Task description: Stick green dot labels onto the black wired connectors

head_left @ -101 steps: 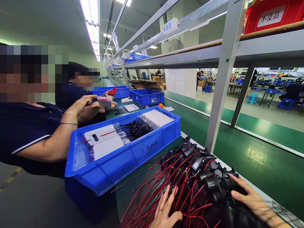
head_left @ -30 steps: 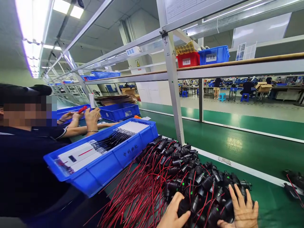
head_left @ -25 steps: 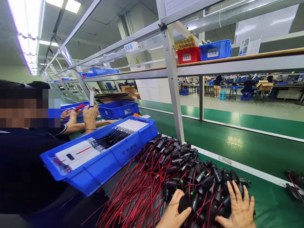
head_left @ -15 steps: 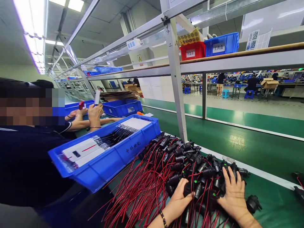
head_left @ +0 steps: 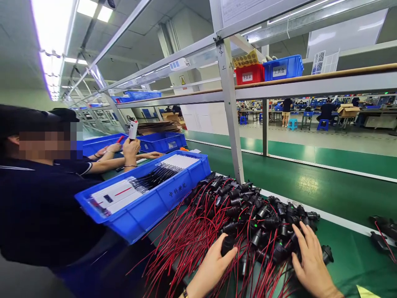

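The green bench (head_left: 347,261) carries a blue bin (head_left: 164,209) and, just beside it on the near right, the heap (head_left: 263,213) of black motor-like parts. The heap's long axis slants from the foot of the post (head_left: 232,132) toward the person's right hand (head_left: 312,256), along the white strip (head_left: 344,224). As a whole it is probably weighty and loose, and likely to shift in a mass when pressed from the side.

The right hand is spread wide, its fingers against the heap's right end. The left hand (head_left: 213,260) is half curled at the near edge, thumb and forefinger either side of one part (head_left: 227,246); whether it grips I cannot tell.

Single parts look hard, stiff and fairly light, their rounded, glossy casings apt to roll or slip. Around the thick body seems the best hold. They lie at mixed angles; one at the right end (head_left: 313,216) aims its narrow tip rightward.

The thin red and dark wires (head_left: 189,240) look limp and easily tangled, probably weakest where they leave the casings. Most fan toward the near left; those between the hands run toward the person.
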A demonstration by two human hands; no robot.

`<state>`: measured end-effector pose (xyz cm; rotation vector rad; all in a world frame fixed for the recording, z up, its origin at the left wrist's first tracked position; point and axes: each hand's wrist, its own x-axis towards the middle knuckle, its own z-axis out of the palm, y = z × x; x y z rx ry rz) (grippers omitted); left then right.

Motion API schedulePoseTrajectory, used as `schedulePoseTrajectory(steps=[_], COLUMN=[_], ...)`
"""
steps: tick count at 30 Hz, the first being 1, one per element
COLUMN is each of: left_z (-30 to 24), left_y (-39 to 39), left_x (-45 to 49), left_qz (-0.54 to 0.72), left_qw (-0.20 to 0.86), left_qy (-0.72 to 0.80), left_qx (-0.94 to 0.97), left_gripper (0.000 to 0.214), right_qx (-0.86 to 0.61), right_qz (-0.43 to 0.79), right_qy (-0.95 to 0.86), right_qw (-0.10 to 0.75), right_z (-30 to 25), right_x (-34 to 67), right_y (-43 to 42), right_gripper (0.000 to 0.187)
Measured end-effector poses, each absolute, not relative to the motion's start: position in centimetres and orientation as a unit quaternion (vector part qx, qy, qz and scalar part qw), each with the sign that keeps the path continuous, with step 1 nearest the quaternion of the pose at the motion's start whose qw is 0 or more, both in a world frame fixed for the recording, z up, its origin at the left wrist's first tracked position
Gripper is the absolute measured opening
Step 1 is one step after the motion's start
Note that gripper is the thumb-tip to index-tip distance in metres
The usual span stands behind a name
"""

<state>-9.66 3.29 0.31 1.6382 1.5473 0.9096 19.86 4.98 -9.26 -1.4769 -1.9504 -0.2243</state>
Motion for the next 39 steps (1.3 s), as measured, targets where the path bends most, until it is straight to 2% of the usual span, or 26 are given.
schedulePoseTrajectory(steps=[4, 10, 16, 19, 23, 29, 34, 39], left_z=[-0.5, -3.5, -3.3, -3.1, -1.1, 5.0, 7.4, 7.7], left_y=[1.7, 2.1, 2.7, 2.3, 1.9, 6.7, 13.5, 15.1], left_x=[-8.7, -6.0, -5.2, -5.9, -8.0, -9.4, -5.9, -4.0], left_qz=[0.273, 0.197, 0.139, 0.150, 0.178, 0.368, 0.387, 0.375], left_qw=[0.334, 0.241, 0.244, 0.245, 0.246, 0.188, 0.157, 0.162], left_qy=[0.636, 0.686, 0.693, 0.701, 0.716, 0.666, 0.633, 0.611], left_qx=[0.640, 0.658, 0.664, 0.653, 0.629, 0.622, 0.652, 0.678], left_gripper=[0.009, 0.023, 0.022, 0.026, 0.027, 0.026, 0.019, 0.014], right_qx=[-0.489, -0.493, -0.432, -0.396, -0.399, -0.401, -0.412, -0.409], right_qz=[-0.132, -0.137, -0.132, -0.133, -0.108, -0.047, -0.054, -0.069], right_qy=[-0.798, -0.798, -0.825, -0.837, -0.822, -0.816, -0.816, -0.830], right_qw=[0.326, 0.319, 0.339, 0.353, 0.392, 0.413, 0.401, 0.373], right_z=[-9.6, -10.6, -12.0, -11.1, -7.2, -1.7, -0.8, -1.4], right_x=[18.5, 16.2, 16.5, 17.0, 17.0, 14.7, 12.7, 14.5], right_y=[3.8, 4.3, 4.7, 4.5, 4.4, 9.2, 13.8, 9.8], right_gripper=[0.067, 0.069, 0.060, 0.054, 0.050, 0.045, 0.047, 0.054])
